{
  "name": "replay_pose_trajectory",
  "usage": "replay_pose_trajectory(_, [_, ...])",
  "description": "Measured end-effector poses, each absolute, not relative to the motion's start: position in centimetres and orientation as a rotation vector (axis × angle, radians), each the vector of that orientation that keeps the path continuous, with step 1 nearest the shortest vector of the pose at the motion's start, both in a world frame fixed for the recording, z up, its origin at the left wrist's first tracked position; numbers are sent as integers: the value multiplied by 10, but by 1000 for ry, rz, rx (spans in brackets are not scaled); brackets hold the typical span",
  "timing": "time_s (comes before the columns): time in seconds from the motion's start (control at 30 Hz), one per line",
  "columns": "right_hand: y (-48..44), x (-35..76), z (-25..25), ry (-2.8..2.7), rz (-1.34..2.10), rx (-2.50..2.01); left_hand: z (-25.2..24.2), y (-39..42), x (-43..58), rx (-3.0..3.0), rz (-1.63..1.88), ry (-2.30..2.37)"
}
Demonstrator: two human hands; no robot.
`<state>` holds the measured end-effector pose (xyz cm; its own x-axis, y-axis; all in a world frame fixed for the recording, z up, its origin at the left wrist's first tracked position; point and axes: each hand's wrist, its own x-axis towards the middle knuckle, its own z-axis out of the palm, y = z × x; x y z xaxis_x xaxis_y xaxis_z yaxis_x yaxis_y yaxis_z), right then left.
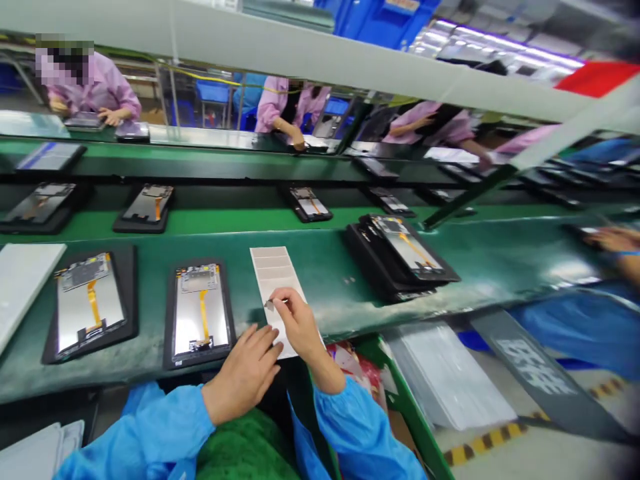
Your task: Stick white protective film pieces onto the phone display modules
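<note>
A narrow sheet of grey stickers (274, 261) lies on the green bench, its far rows filled and its nearer part white. Over the sheet, my right hand (300, 330) pinches a small grey sticker (270, 304) between thumb and fingertips. My left hand (245, 369) rests flat with fingers extended, its tips at the sheet's near left edge. Just left of the sheet is an opened tablet (187, 323) with a silver back, circuit board and orange ribbon cable. Another opened tablet (107, 303) sits farther left on a black pad, slightly turned.
A stack of black pads and tablets (395, 257) stands to the right. Beyond the bench, a green conveyor (225, 219) carries several opened tablets. Co-workers in pink (103, 83) sit across. A white board (27, 280) lies at left; a green bin (420, 427) stands below.
</note>
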<state>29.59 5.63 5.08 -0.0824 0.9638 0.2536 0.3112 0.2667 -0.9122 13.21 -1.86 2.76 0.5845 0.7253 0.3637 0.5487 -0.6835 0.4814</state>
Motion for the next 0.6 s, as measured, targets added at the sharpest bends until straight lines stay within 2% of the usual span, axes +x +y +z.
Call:
replay_pose_trajectory(0.13, [64, 244, 59, -1637, 1060, -1159, 41, -28, 80, 1819, 1095, 1261])
replay_pose_trajectory(0.2, [64, 226, 58, -1597, 1121, -1184, 40, -19, 63, 1432, 1173, 1332])
replay_pose_trajectory(0.27, [60, 215, 55, -1541, 1127, -1221, 39, -8, 57, 1295, 1210, 1348])
replay_pose_trajectory(0.47, [35, 211, 52, -1342, 1047, -1359, 42, 7, 76, 2000, 1356, 1563])
replay_pose_trajectory(0.6, [26, 219, 52, -1263, 1046, -1384, 38, 6, 92, 2183, 1310, 1517])
